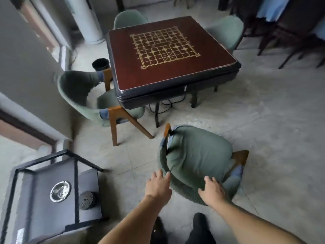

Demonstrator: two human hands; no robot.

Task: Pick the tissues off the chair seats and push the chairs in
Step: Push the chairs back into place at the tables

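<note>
Bare floor point(263, 124) lies open at three o'clock of the near chair point(197, 155), and a clear strip of tile separates that chair from the worktop point(168, 55) at twelve o'clock. At ten o'clock a second chair point(82, 95) splays a wooden leg point(139, 125) into that gap. At nine o'clock a low side table point(44, 191) blocks the way. Dark furniture legs point(290, 41) crowd two o'clock. Between the side table and near chair, floor is free

chairs point(197, 155): 4 green | tables point(168, 55): 2, maybe more | hands point(158, 187): 2
</note>
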